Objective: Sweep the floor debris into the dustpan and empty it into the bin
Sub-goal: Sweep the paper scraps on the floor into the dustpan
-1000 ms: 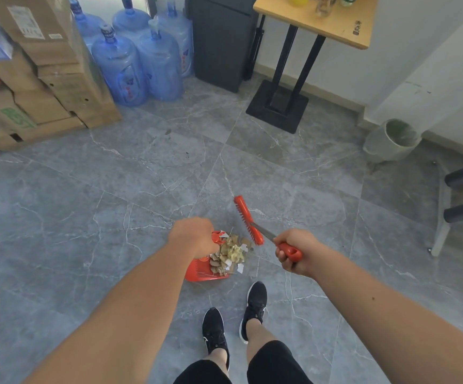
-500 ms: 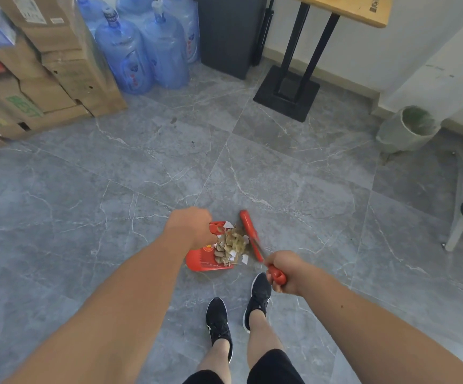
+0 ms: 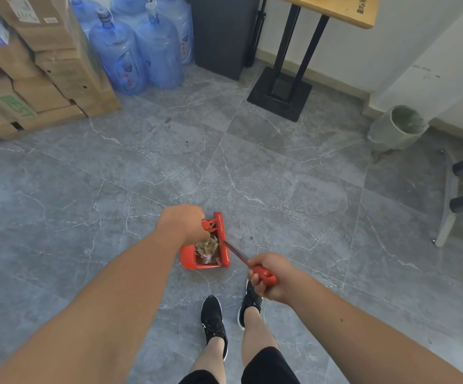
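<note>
Red dustpan ahead of the shoes, handle clenched in left grip; paper debris heaped inside it; red brush head along its right edge, handle grasped by right grip; pale bin well apart, far right.

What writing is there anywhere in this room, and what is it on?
"BEST", or close to it: green print on a cardboard box, blurred, so unsure.
White label on the top box: too small to read.
Red and blue labels on the water bottles: blurred, unreadable.
Dark sticker on the table: too small to read.
Dustpan and brush: no text seen.
</note>
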The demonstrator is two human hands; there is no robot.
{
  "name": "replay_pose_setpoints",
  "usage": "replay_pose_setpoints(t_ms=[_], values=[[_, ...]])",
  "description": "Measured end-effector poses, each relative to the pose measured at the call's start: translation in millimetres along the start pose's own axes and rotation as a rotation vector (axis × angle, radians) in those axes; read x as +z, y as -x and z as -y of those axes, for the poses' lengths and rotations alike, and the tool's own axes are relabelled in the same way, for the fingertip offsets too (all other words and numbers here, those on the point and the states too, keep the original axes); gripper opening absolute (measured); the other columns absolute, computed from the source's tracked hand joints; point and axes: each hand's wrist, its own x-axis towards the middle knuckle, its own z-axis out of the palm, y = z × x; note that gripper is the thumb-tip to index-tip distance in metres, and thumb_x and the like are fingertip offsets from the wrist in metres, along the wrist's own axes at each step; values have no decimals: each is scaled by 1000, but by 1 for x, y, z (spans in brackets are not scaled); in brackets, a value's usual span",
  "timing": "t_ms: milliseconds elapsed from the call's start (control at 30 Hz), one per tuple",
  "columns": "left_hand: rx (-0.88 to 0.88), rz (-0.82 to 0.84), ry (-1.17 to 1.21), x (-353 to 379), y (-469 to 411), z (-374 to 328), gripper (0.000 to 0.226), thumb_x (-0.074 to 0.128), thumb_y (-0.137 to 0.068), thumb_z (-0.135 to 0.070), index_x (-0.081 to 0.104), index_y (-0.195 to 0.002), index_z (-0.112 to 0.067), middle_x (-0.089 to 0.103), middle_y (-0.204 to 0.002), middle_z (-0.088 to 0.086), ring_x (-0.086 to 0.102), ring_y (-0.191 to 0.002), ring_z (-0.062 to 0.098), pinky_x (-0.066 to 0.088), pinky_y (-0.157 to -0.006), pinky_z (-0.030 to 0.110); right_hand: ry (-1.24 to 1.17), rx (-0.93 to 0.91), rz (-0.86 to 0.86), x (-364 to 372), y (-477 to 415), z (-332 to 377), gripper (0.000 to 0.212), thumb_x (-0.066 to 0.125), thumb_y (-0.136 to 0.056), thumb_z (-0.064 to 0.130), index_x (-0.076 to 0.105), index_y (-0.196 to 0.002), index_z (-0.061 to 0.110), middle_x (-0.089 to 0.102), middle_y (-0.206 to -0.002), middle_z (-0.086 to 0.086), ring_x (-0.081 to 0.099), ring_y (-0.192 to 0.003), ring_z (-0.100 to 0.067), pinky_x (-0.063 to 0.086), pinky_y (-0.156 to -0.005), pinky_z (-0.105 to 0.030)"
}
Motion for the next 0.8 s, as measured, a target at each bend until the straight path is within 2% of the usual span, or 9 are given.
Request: replay_pose_setpoints(t_ms=[167,267,400,567,733,800], values=[[-2,-16,-18,1,10,-1,27,64,-77,-50,60,-71,-24,62,-73,-6,63,-70,17,49,-64,29,-37,-24,12,-9,16,8,11,50,-92,6,42,-87,9,43,-65,-7,46,-34,-9,29,-31,-11],[-17,-16,0,1,17,5,23,65,-75,-46,61,-73,-24,63,-75,-5,64,-74,18,54,-69,31,6,-50,-22,-12,22,13,11,51,-90,5,42,-86,11,39,-66,-6,48,-35,-10,29,-32,-11],[-33,-41,-7,6,23,16,26,64,-75,-49,64,-78,-23,64,-78,-6,64,-76,17,54,-69,30,72,-108,-76,-13,31,18,15,50,-90,4,43,-79,12,37,-66,-6,47,-35,-9,29,-34,-11],[-27,-55,-17,15,26,31,30,64,-80,-54,61,-72,-26,62,-76,-8,63,-77,17,53,-71,31,119,-129,-155,-19,32,15,14,51,-89,3,43,-80,11,37,-62,-6,46,-37,-11,29,-37,-12],[-55,-40,-2,20,28,43,25,63,-80,-49,62,-74,-24,63,-76,-7,62,-75,17,49,-66,29,172,-149,-245,-20,12,6,17,50,-88,0,41,-77,11,34,-48,-4,42,-44,-14,28,-37,-13],[-68,-38,13,22,28,47,25,62,-81,-48,61,-74,-24,64,-77,-7,62,-74,16,49,-66,29,191,-136,-284,-17,2,1,15,49,-86,0,42,-79,11,34,-42,-3,41,-40,-14,29,-36,-14]])
